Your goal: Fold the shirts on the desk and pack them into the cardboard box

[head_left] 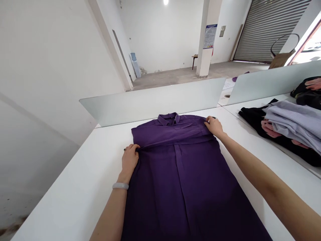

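One purple button-front shirt [179, 187] lies flat on a white table [75, 194], collar [168, 119] toward the far edge, the lower body running off the near side of view. A band of cloth lies folded across the chest. Two hands on it. Left hand [129, 160]: fingers curled, pinching the shirt's folded edge at its left side. Right hand [214, 127]: fingers bent over the far shoulder area, gripping the cloth near the collar end. One pale bangle [120, 185] on the left wrist (looks like jade, hard to be sure).

Two frosted divider panels [150, 102] stand along the far table edges; the second divider panel [272, 82] is set further right. On the adjoining white table [253, 140] at right, near its far corner, are two clothing piles: one of lavender garments on black [292, 125], and one black-and-pink pile [307, 91] beyond it. One roller shutter [269, 28] closes the far wall.
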Demonstrator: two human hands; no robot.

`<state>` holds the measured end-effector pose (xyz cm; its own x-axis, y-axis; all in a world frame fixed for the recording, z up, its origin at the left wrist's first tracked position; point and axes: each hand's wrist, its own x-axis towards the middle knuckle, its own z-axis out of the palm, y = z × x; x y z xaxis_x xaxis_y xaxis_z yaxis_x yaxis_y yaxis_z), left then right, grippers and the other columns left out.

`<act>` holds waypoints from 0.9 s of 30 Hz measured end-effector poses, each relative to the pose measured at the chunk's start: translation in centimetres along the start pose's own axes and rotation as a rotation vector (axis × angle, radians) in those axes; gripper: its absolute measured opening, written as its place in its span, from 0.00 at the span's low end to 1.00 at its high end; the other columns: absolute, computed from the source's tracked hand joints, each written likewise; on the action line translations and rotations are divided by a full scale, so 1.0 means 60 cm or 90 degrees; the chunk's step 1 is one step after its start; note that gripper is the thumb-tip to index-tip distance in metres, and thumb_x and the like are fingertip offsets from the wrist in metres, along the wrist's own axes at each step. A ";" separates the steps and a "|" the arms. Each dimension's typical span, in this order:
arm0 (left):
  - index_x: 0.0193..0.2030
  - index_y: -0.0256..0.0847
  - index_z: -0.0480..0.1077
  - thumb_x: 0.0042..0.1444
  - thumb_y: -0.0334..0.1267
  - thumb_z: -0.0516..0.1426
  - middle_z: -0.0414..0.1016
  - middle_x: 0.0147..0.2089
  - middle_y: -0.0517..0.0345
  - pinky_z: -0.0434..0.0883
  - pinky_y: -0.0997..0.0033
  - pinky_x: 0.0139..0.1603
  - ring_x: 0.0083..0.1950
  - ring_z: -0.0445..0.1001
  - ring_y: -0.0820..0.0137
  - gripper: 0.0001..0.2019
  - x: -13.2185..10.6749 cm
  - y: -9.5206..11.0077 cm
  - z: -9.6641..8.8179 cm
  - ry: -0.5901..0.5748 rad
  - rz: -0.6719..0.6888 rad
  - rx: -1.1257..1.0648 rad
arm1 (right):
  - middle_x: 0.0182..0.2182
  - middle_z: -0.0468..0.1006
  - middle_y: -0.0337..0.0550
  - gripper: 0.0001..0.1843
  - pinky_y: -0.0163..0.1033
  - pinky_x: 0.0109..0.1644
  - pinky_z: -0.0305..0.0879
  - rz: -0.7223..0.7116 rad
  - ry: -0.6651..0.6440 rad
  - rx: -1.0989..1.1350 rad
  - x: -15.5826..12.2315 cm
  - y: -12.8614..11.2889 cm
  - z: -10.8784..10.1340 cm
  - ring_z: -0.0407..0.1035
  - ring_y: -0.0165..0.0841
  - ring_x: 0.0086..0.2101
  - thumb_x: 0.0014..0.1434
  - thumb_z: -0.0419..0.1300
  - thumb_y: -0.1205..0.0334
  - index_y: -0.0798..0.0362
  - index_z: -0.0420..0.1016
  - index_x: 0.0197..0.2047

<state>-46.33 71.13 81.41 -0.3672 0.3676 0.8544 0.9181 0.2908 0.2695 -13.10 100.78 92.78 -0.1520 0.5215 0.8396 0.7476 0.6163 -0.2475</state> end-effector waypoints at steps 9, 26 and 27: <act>0.43 0.42 0.72 0.51 0.25 0.49 0.72 0.45 0.53 0.67 0.58 0.54 0.50 0.68 0.59 0.16 0.002 0.004 -0.002 0.085 0.167 -0.034 | 0.39 0.79 0.51 0.16 0.42 0.42 0.63 0.012 0.018 0.025 -0.030 0.017 0.029 0.72 0.43 0.40 0.62 0.51 0.59 0.52 0.73 0.49; 0.36 0.42 0.72 0.60 0.43 0.51 0.74 0.40 0.54 0.67 0.59 0.49 0.44 0.71 0.61 0.11 0.004 0.002 0.003 -0.007 0.193 -0.095 | 0.40 0.80 0.47 0.16 0.39 0.40 0.62 -0.037 0.016 0.001 -0.056 0.034 0.021 0.73 0.40 0.40 0.62 0.49 0.59 0.49 0.77 0.45; 0.36 0.42 0.72 0.60 0.43 0.51 0.74 0.40 0.54 0.67 0.59 0.49 0.44 0.71 0.61 0.10 0.005 0.000 0.004 -0.005 0.192 -0.097 | 0.40 0.80 0.46 0.16 0.39 0.40 0.62 -0.040 0.018 0.004 -0.054 0.035 0.022 0.72 0.40 0.40 0.63 0.49 0.59 0.49 0.77 0.45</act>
<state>-46.48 71.46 81.54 -0.0760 0.4236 0.9026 0.9971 0.0331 0.0684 -11.88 101.13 88.90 -0.1795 0.4647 0.8671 0.7334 0.6507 -0.1969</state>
